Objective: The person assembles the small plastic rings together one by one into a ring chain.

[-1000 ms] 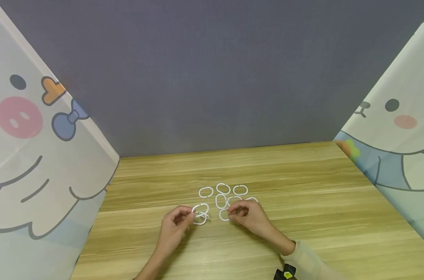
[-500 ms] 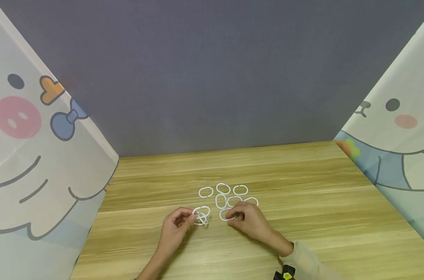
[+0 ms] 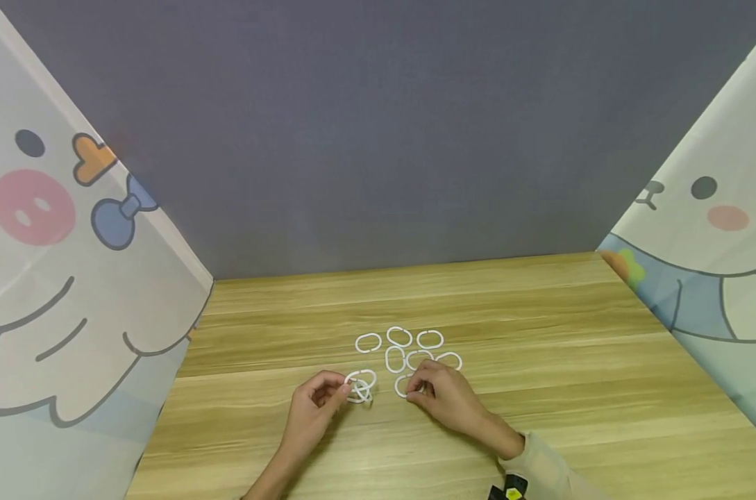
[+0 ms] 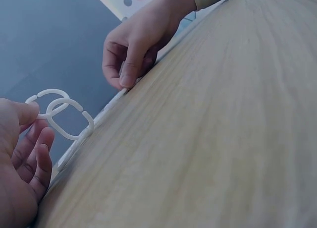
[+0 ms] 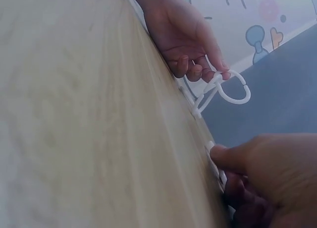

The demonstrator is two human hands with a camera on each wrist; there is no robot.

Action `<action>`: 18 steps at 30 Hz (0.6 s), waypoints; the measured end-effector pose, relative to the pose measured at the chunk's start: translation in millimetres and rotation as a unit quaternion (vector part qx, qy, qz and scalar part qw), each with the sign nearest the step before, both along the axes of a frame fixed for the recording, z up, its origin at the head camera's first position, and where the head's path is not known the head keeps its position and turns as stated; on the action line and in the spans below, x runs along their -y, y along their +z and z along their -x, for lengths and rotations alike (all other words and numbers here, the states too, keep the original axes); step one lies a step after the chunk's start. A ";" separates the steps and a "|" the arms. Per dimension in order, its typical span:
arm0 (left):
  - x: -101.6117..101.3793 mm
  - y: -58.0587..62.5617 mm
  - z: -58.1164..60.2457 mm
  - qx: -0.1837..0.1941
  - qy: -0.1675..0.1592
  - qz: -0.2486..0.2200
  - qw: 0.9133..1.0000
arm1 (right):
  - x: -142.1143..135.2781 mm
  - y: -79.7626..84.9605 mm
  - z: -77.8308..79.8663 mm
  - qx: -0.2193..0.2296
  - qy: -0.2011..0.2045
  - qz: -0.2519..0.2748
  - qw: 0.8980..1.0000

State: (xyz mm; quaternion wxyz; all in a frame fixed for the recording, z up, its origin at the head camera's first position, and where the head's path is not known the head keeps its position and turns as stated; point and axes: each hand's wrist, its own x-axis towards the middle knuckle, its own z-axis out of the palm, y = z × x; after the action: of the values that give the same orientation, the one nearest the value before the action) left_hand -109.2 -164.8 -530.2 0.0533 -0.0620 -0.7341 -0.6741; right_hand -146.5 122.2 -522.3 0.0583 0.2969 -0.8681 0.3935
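Note:
My left hand (image 3: 315, 408) pinches a white plastic chain link (image 5: 234, 102) between thumb and index finger, raised over the table. A second white link (image 4: 59, 131) hangs threaded through it, its lower end near the tabletop. Whether a further link is joined below is hard to tell. On the table, my right hand (image 3: 448, 396) pinches the right end of another white link (image 3: 396, 387), thumb and index finger at its edge. That link still lies flat, or nearly so, and the fingers hide its right side.
Several loose white links, among them an upright oval one (image 3: 387, 360) and one at the back left (image 3: 368, 335), lie just beyond my hands on the wooden table (image 3: 509, 312). A grey panel (image 3: 390, 139) stands behind, with cartoon-printed panels on both sides.
My right fingers have come down onto the nearest loose link and closed on its right end. The links hanging from my left hand have swung and turned slightly; that hand stays nearly in place.

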 end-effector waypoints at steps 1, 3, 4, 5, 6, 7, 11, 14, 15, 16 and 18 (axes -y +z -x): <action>0.1 0.1 -0.1 -0.001 -0.001 0.000 1.000 | 0.1 -0.4 0.3 -0.002 0.003 -0.001 1.000; 0.2 0.3 -0.2 -0.003 -0.001 0.001 1.000 | 0.4 -0.9 0.8 -0.001 0.007 0.003 1.000; 0.3 0.3 -0.3 -0.004 -0.001 0.001 1.000 | 0.7 -1.0 0.9 0.000 0.006 0.007 1.000; 0.3 0.4 -0.4 -0.004 -0.001 0.001 1.000 | 0.9 -1.1 1.0 0.002 0.006 0.014 1.000; 0.3 0.4 -0.5 -0.004 0.000 0.002 1.000 | 1.2 -1.0 1.2 0.001 0.005 0.022 1.000; 0.3 0.4 -0.5 -0.004 0.000 0.003 1.000 | 1.6 -0.8 1.3 0.000 0.003 0.033 0.999; 0.1 0.6 -0.7 -0.004 0.002 0.005 1.000 | 3.4 0.5 2.2 -0.004 -0.005 0.084 0.996; 0.0 1.1 -0.9 -0.004 0.003 0.006 1.000 | 4.4 2.2 2.7 0.001 -0.006 0.114 0.993; -0.1 1.2 -0.9 -0.005 0.003 0.006 1.000 | 4.4 2.7 2.9 0.005 -0.006 0.120 0.993; -0.1 1.2 -1.0 -0.005 0.003 0.007 1.000 | 4.4 3.1 3.0 0.010 -0.003 0.127 0.992; -0.1 1.1 -0.9 -0.007 0.002 0.007 1.000 | 4.3 3.8 3.2 0.023 0.005 0.141 0.990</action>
State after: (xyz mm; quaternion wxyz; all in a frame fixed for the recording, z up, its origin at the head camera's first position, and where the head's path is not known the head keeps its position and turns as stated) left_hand -108.2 -164.7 -529.1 0.0597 -0.0655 -0.7388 -0.6681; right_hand -149.7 117.9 -518.5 0.0773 0.2811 -0.8035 0.5191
